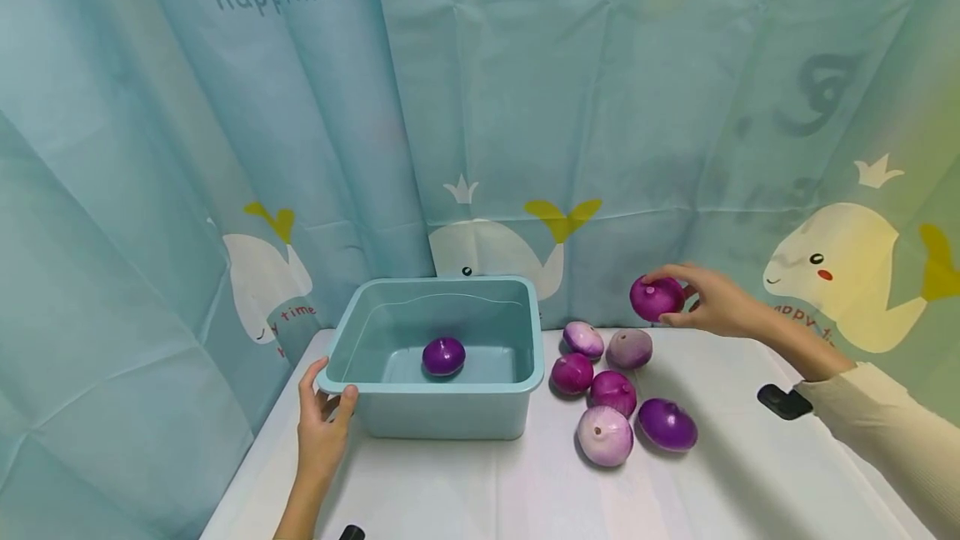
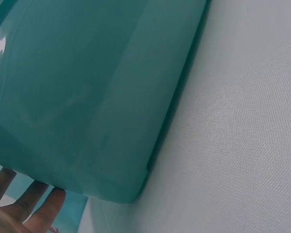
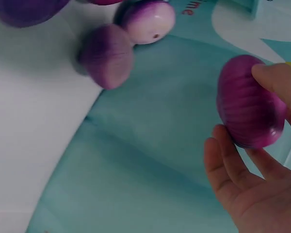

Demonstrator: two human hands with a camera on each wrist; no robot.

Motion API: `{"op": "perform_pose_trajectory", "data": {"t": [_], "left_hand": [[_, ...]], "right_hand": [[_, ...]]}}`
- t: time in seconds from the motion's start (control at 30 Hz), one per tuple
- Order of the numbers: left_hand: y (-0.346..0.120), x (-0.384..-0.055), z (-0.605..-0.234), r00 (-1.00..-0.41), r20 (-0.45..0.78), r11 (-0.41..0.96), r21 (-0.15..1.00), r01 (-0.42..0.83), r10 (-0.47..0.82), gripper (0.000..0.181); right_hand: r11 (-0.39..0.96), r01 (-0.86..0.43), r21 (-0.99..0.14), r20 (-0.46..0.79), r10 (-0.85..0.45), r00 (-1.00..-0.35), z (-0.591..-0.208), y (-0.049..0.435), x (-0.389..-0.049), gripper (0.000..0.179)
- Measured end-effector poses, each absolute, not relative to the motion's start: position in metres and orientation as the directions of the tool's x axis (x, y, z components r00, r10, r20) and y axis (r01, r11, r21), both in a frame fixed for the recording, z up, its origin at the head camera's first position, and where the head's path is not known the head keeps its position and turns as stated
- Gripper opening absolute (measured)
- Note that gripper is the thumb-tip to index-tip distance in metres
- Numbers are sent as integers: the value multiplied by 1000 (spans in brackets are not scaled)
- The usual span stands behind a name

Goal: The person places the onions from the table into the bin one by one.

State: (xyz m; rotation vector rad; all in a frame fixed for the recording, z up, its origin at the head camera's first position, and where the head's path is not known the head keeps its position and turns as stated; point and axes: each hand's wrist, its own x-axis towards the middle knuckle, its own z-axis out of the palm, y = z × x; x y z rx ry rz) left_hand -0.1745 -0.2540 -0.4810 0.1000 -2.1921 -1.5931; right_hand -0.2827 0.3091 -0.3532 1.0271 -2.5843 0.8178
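My right hand (image 1: 712, 302) pinches a magenta onion (image 1: 654, 298) in the air, above and behind the other onions; the right wrist view shows this held onion (image 3: 247, 102) between thumb and fingers. At the left, my left hand (image 1: 322, 423) grips the near left corner of a teal plastic bin (image 1: 442, 415), thumb on the rim and fingers round the side. A dark purple onion (image 1: 443, 356) lies inside the bin. To the bin's right sits a group of onions, among them a pale onion (image 1: 604, 436) and a deep purple onion (image 1: 667, 425).
The bin and onions stand on a white-covered table (image 1: 450, 490). Right behind it hangs a blue-green curtain (image 1: 525, 107) printed with whales, and it continues along the left side. Black wrist-camera parts (image 1: 783, 402) show by the right sleeve.
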Motion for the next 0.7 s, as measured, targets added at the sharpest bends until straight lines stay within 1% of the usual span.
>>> {"op": "perform_pose_trajectory", "data": {"t": [0.1, 0.4, 0.7], "left_hand": [[-254, -175, -481, -906, 299, 342, 920, 191, -299, 68], [-254, -175, -480, -897, 312, 374, 909, 186, -313, 66], [-254, -175, -480, -897, 312, 378, 907, 184, -312, 66]], "right_hand": [[604, -693, -394, 452, -529, -718, -347, 303, -286, 54], [623, -680, -388, 504, -474, -722, -329, 285, -296, 56], [660, -648, -379, 486, -454, -747, -322, 281, -302, 56]]}}
